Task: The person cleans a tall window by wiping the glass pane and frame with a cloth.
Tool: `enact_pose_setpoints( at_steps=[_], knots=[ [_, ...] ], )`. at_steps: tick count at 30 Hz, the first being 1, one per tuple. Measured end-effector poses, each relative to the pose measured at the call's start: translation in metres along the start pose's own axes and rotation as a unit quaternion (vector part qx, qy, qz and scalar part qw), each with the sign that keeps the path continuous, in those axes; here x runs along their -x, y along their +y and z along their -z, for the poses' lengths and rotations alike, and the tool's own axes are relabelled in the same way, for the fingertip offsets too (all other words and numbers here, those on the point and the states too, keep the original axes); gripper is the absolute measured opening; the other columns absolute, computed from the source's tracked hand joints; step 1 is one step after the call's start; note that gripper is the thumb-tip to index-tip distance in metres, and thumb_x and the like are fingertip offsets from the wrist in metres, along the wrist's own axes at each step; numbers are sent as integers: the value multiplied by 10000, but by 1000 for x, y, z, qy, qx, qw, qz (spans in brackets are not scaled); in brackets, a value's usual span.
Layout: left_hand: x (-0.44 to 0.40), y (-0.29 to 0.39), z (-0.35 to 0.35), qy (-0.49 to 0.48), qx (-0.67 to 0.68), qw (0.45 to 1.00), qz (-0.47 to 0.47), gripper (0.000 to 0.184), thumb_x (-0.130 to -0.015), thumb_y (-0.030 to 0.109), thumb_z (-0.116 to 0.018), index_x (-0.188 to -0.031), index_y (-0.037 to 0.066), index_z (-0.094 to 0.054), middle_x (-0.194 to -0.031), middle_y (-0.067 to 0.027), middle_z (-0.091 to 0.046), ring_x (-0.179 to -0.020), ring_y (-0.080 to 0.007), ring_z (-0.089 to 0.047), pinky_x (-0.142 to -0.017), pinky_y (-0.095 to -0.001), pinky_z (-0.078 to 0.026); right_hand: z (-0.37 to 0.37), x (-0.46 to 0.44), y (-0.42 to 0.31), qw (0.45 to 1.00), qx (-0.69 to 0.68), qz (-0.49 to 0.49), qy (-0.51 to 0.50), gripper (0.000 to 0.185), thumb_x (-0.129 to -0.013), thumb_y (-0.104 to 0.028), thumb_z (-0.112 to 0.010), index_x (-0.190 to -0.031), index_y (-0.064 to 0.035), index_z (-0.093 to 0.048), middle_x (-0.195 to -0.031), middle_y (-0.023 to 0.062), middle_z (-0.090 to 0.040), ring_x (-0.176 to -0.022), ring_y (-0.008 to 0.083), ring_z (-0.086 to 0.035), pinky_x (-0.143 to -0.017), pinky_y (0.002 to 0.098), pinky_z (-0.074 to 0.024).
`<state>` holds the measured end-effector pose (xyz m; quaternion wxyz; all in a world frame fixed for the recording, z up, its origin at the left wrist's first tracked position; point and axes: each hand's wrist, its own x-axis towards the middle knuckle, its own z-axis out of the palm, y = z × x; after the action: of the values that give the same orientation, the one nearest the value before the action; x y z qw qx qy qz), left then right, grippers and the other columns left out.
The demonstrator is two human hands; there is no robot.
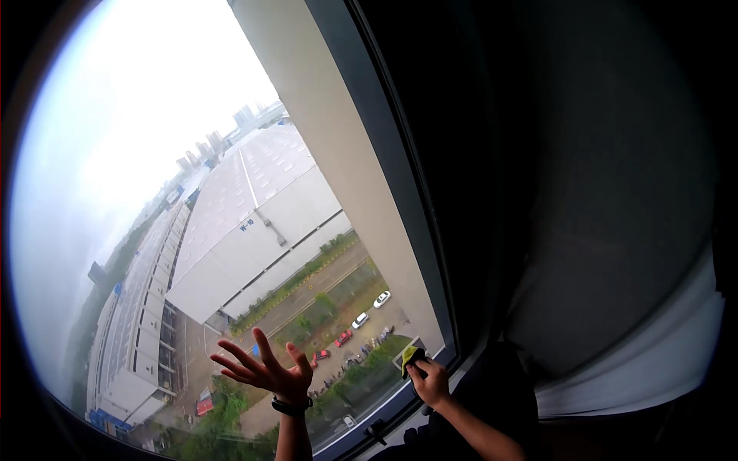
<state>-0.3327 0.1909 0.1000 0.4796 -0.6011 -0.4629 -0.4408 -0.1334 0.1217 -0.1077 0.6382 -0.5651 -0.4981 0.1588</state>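
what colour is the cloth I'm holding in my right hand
The cloth is yellow-green and black, seen in the head view, the only one.

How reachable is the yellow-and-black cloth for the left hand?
Probably yes: the left hand looks open and empty, and nothing visible stands between it and the cloth, though the right hand grips it.

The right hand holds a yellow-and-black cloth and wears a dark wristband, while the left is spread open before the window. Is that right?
Not quite. In the head view, the left hand, spread open before the window, wears the dark wristband; the right hand does hold the yellow-and-black cloth.
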Motion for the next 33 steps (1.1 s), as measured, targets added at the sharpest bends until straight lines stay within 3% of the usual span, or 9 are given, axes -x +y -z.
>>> enact_pose_setpoints(
  at_steps=[7, 9, 14, 15, 18, 22, 29, 31, 33],
  knots=[
    [3, 13, -11, -12, 10, 1000, 7, 655, -786, 353, -535, -1419, 253, -402, -1533, -231, -166, -1396, -505, -95, -1035, -714, -62, 14, -2, -6, 998, -19, -21, -55, 208, -854, -232, -635, -897, -33, -678, -833, 186, -634, -769, 369, -621, -645, 403, -497],
    [9, 15, -13, -12, -9, 1000, -3, 657, -788, 359, -530, -1423, 255, -397, -1532, -232, -170, -1393, -507, -102, -1039, -712, -61, 11, 1, -2, 999, -1, -14, -32, 197, -847, -212, -638, -853, -17, -664, -756, 174, -621, -716, 359, -615, -624, 394, -482],
    [32, -16, 13, -103, 106, 989, -13, 538, -838, 266, -500, -1370, 201, -466, -1525, -201, -226, -1412, -451, -118, -1075, -669, -40, 12, 8, -20, 998, -52, -34, -6, 193, -842, -196, -646, -840, -4, -654, -747, 173, -623, -711, 347, -621, -629, 383, -477],
    [36, -31, 27, -94, 50, 994, -14, 531, -863, 272, -463, -1386, 183, -443, -1528, -196, -220, -1415, -440, -122, -1080, -663, -34, 16, 5, -21, 997, -48, -52, -18, 179, -844, -175, -637, -826, 3, -644, -748, 173, -624, -695, 340, -616, -619, 374, -469],
    [60, -82, 38, -130, -55, 990, 7, 587, -906, 372, -400, -1454, 173, -335, -1537, -191, -191, -1417, -437, -113, -1085, -650, -28, 15, -32, -46, 999, -46, -20, 3, 183, -850, -203, -630, -833, -23, -656, -721, 185, -609, -696, 364, -617, -599, 407, -484],
    [75, -71, 9, -60, -84, 995, -5, 647, -922, 433, -360, -1498, 172, -225, -1541, -192, -175, -1418, -435, -110, -1087, -641, -22, -11, -109, -131, 981, -56, 184, -2, 182, -865, -210, -615, -903, -33, -639, -764, 186, -599, -645, 380, -610, -536, 442, -482],
    [73, -44, 14, -37, -71, 995, 66, 680, -902, 441, -412, -1496, 168, -224, -1548, -189, -153, -1427, -420, -78, -1088, -642, -17, -4, -156, -169, 965, 36, 254, 53, 137, -848, -164, -637, -833, -28, -647, -711, 153, -593, -566, 331, -602, -486, 400, -477],
    [60, -27, 17, 12, -44, 998, 51, 670, -949, 509, -365, -1497, 155, -212, -1551, -192, -113, -1426, -396, -109, -1104, -615, -124, -5, -153, -174, 961, 13, 271, 62, 118, -843, -150, -638, -834, -32, -647, -698, 146, -589, -548, 326, -596, -484, 396, -480],
    [75, -31, 12, 6, 10, 996, 85, 754, -897, 582, -416, -1482, 135, -254, -1525, -260, -132, -1376, -537, -82, -1032, -724, -42, -2, -150, -178, 955, 18, 286, 70, 115, -842, -154, -633, -817, -42, -643, -667, 134, -580, -518, 311, -585, -461, 386, -466]
  ],
)
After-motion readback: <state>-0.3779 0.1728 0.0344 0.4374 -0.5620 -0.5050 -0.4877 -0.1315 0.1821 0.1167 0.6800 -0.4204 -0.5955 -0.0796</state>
